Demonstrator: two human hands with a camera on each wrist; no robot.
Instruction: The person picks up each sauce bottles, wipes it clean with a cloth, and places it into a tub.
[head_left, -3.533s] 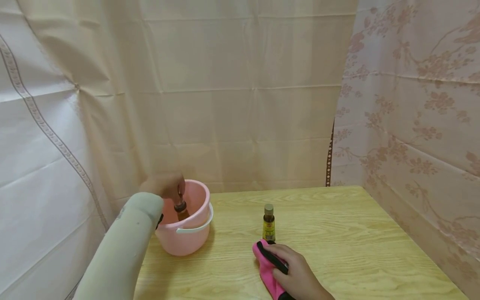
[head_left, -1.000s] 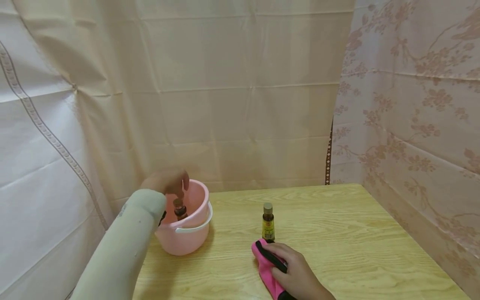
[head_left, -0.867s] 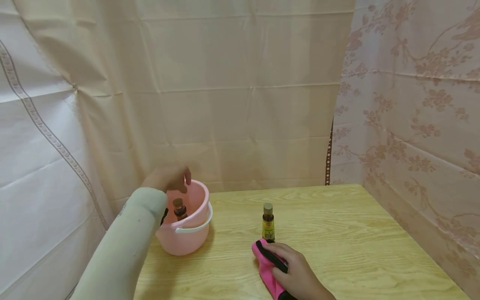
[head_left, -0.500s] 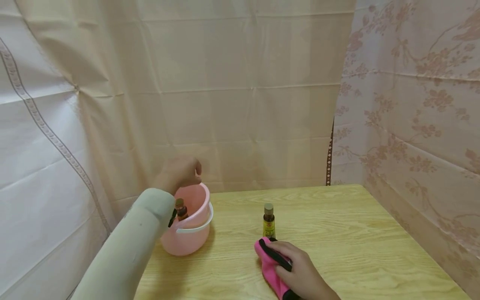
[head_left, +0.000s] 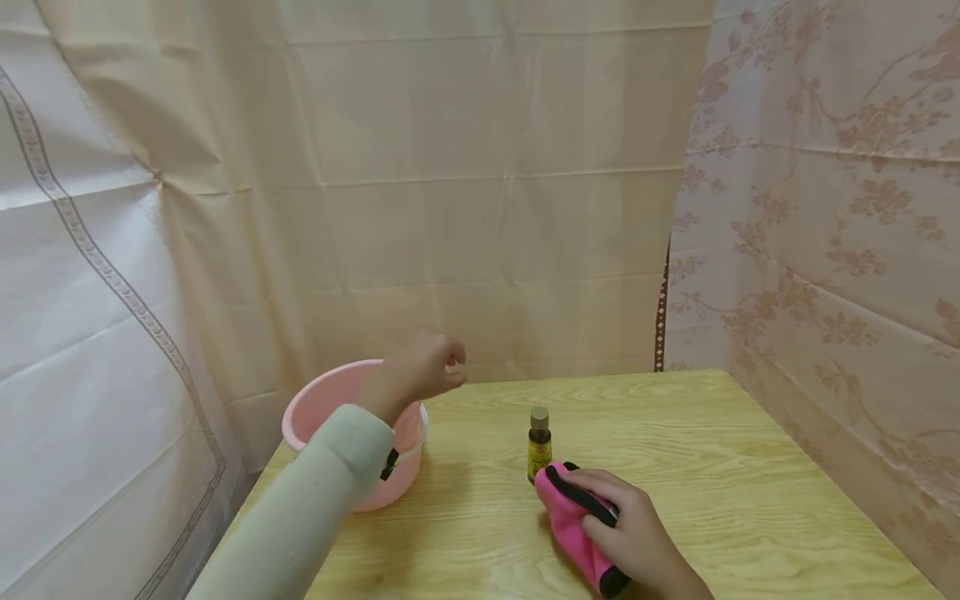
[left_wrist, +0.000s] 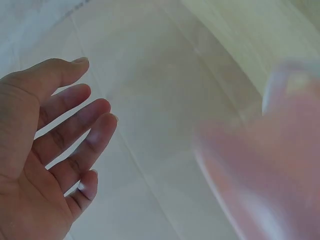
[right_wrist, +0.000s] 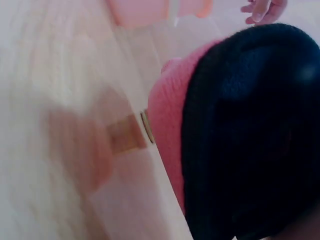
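The right grip (head_left: 628, 521) has its thumb and fingers pinched on a pink cloth thing (head_left: 566, 521) with black edges. It sits just left of the right grip, low over the counter (head_left: 712, 467). The left grip (head_left: 423, 367) holds nothing. Its fingers are softly bent and spread a bit, up above the counter near the back.

To the right of the right grip, bare wood runs to the slanted right edge. Past the right grip, more wood goes on to the far edge, by a tan curtain (head_left: 487, 208). There is a strip of wood between the left grip and the bottle (head_left: 539, 446), so they are well apart.

The bottle stands up straight, past the right grip and a little to its left. The tip of the pink cloth thing hides part of its bottom, and I can't tell if they touch. A pink bucket (head_left: 401, 483) with a white handle is under the left grip's wrist and to its left. The sleeve (head_left: 300, 517) hides some of it. A flowery curtain (head_left: 847, 233) hangs far to the right of both grips.

The left wrist view shows the left grip's palm, with the bucket blurry beside it. The right wrist view shows a big black side of the pink cloth thing; from the head, only black bits show.
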